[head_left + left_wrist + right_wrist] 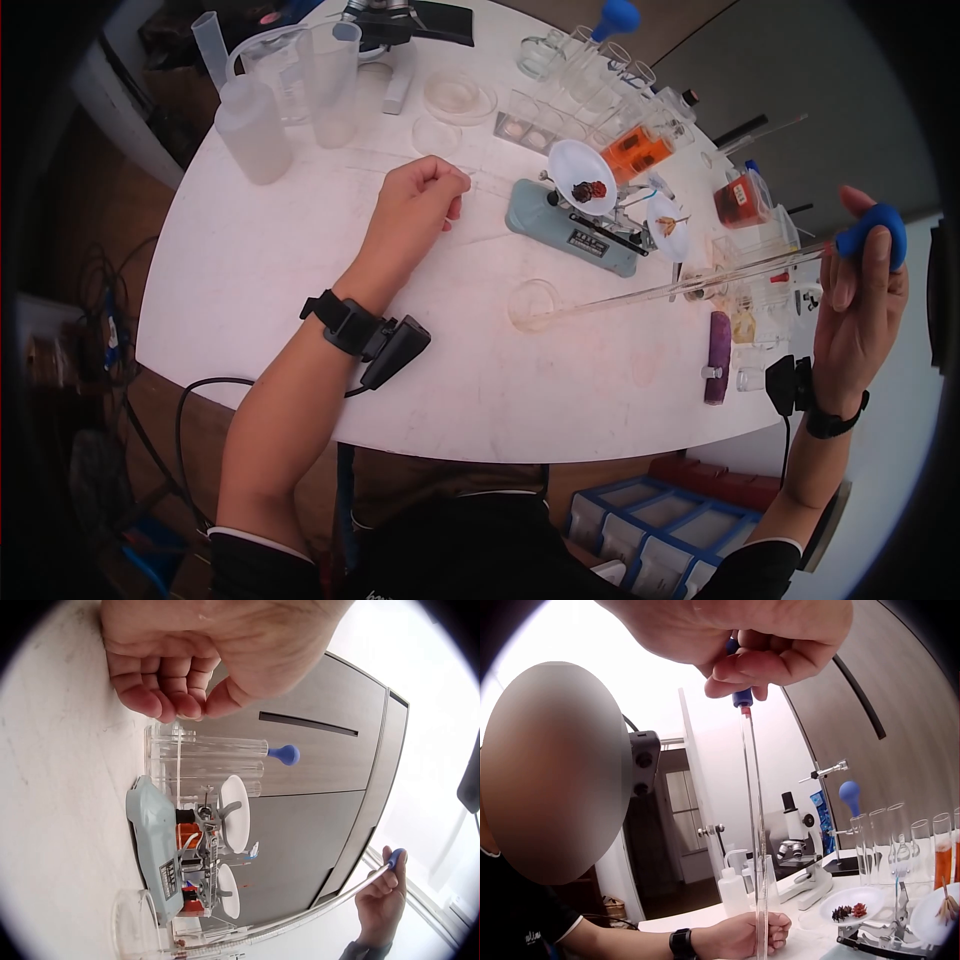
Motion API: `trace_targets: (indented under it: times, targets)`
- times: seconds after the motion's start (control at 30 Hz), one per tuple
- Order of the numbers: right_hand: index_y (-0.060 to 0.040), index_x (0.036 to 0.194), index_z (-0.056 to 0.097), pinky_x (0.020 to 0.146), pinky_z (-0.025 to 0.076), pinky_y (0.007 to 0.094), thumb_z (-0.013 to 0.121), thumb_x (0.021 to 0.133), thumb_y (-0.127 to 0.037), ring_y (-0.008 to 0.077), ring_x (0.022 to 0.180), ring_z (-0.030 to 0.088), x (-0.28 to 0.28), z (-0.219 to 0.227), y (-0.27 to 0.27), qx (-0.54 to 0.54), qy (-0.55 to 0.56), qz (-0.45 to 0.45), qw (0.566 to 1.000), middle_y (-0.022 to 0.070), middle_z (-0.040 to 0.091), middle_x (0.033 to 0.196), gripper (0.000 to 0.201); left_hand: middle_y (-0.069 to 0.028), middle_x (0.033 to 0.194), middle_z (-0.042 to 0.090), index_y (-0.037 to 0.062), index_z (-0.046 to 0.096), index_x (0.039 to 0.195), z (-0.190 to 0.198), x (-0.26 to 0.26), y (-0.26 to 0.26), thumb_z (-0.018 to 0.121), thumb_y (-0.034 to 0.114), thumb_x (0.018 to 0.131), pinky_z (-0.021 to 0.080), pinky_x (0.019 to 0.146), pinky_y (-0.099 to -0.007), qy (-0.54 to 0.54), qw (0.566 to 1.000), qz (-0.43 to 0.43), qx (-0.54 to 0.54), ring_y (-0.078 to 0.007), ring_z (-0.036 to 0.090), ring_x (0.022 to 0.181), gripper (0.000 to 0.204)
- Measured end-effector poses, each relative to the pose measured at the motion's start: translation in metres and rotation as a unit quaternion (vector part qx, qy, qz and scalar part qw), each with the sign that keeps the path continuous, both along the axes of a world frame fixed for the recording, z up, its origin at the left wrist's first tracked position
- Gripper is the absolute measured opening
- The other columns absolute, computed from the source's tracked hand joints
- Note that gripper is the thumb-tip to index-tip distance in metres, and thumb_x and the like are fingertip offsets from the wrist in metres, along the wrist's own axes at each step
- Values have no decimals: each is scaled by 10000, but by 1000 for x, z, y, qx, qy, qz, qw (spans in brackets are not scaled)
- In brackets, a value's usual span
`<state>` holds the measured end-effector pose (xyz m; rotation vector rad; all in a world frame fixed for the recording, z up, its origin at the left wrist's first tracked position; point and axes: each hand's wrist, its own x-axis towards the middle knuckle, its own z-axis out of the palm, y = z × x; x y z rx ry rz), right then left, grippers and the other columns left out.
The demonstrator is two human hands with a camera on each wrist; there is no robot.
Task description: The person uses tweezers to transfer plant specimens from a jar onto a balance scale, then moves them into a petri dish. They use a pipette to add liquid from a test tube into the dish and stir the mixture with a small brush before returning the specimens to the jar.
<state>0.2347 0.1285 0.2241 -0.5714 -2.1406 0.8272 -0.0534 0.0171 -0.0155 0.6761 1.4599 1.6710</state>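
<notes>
My right hand (862,300) is raised at the right and grips the blue rubber bulb (880,238) of a long glass pipette (700,280). Slanting down across the table in the head view, the pipette has its lower end at a small round clear glass vessel (533,303). The right wrist view shows thumb and fingers curled round the bulb (742,697). My left hand (420,205) rests on the table with loosely curled fingers and holds nothing. Just right of it stands a grey-green balance (570,235), its white pans carrying dark red dried pieces (590,190) and tan pieces (668,226).
Behind the balance stand glass tubes (600,80) and vessels of orange liquid (638,150). A plastic bottle (252,135), a tall cylinder (335,85), glass dishes (460,95) and a microscope (802,847) are at the back left. A purple cylindrical piece (717,358) lies near the right edge.
</notes>
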Motion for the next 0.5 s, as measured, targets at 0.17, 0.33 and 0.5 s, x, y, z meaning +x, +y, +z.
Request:
trace_targets:
  times: [0.17, 0.33, 0.5]
  targets:
    - [90, 1288, 520, 675, 397, 152, 469, 1047, -243, 1, 544, 326, 1, 0, -2, -7, 2, -15, 1000, -67, 407, 601, 414, 20, 719, 570, 70, 629, 841, 0, 0, 0, 561, 196, 903, 419, 656, -231, -2, 1000, 0, 1, -67, 520, 681, 156]
    - [86, 1246, 563, 614, 378, 148, 494, 1038, -255, -5, 525, 375, 2, 0, -2, 21, -1, -27, 999, -54, 468, 595, 405, -4, 667, 564, 32, 621, 825, -1, 1, 2, 585, 182, 882, 419, 607, -242, -11, 1000, 16, 11, -78, 496, 624, 164]
    - [85, 1192, 608, 479, 321, 135, 507, 1033, -261, -10, 519, 461, 2, 1, -2, 41, -7, -1, 999, -16, 568, 625, 393, 21, 721, 569, 71, 629, 842, -1, -1, 0, 561, 194, 902, 417, 653, -232, -3, 1000, 0, -1, -66, 515, 681, 152]
